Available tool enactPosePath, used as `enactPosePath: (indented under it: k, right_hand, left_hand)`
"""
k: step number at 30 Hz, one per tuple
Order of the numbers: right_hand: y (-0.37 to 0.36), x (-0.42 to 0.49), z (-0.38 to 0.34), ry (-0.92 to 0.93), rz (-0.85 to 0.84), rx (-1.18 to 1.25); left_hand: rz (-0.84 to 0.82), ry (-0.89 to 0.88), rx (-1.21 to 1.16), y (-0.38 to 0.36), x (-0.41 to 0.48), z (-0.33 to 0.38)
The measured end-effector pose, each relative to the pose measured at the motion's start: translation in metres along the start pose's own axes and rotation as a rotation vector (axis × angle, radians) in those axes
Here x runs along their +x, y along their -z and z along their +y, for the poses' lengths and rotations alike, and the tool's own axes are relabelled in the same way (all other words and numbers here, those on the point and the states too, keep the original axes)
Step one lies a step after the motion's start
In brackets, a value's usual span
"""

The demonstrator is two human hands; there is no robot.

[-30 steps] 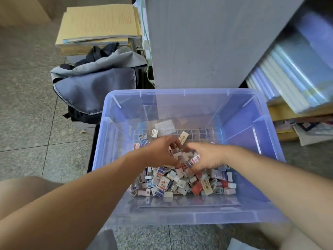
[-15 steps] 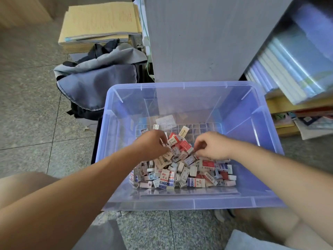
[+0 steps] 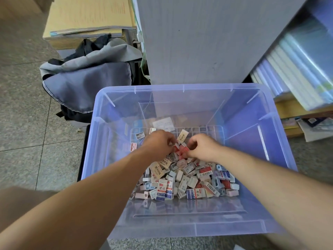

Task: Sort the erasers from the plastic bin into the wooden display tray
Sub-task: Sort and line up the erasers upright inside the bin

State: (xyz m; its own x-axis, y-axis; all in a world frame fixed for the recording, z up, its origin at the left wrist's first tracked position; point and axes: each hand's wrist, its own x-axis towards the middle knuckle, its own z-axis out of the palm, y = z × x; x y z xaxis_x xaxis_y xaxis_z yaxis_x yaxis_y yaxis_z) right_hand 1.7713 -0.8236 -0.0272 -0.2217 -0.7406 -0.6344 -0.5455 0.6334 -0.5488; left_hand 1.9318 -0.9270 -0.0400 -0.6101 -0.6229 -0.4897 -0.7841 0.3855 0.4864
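The plastic bin [image 3: 180,230] stands on a speckled tiled floor [image 3: 23,105], with its near wall closest to the camera. Both bare forearms reach over this near wall from the lower corners of the view and meet above the middle of the bin.

The erasers [image 3: 185,184] lie in a loose heap on the bin floor, from just behind the near wall to the centre. Most are wrapped in white, blue, red or beige sleeves, and a few pink ones lie unwrapped at the near edge of the heap. A few single erasers lie apart along the left wall.

The left hand [image 3: 158,144] is at the far edge of the heap, knuckles up and fingers curled downward. Whether it grips an eraser cannot be told. The right hand [image 3: 202,147] is just beside it, its thumb and curled fingers pinching a red-wrapped eraser [image 3: 184,150]. A beige-wrapped eraser [image 3: 182,135] stands tilted between the two hands, at the left fingertips.

Behind the hands, a white card [image 3: 163,124] rests near the far wall.

Past the bin's far left corner, a grey backpack [image 3: 90,82] slumps on the floor, with a stack of tan folders [image 3: 88,15] behind it. A grey panel [image 3: 198,42] rises just behind the far wall. To its right, clear plastic folders [image 3: 297,69] lean on a shelf.
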Motion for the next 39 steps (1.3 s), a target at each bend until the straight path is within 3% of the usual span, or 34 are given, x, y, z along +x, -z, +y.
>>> enactPosePath:
  k: [3,7,11,14,21,29,34,39]
  right_hand:
    - [0.008,0.006,-0.001,-0.044,0.130,0.160]
    - [0.013,0.021,0.000,-0.157,0.300,0.254]
    - [0.000,0.039,0.009,-0.230,0.409,0.232]
    - [-0.006,0.043,0.014,-0.222,0.367,0.212]
    - [-0.013,0.050,0.018,-0.195,0.322,0.236]
    - [-0.013,0.050,0.018,-0.167,0.355,0.282]
    - [-0.014,0.047,0.013,-0.110,0.376,0.333]
    - [-0.008,0.044,0.006,-0.046,0.371,0.311]
  left_hand:
    - [0.053,0.044,-0.182,0.006,0.007,0.003]
    - [0.282,0.135,-0.444,0.009,0.017,0.007]
    - [0.299,0.149,-0.365,-0.007,0.017,0.008]
    - [0.291,0.220,-0.333,-0.015,0.018,0.004]
    - [0.195,0.180,-0.290,-0.013,0.019,0.009]
    - [0.222,0.260,-0.363,-0.013,0.022,0.006]
    - [0.230,0.229,-0.058,-0.013,0.020,0.004]
    - [0.152,0.217,-0.003,-0.011,0.018,0.005]
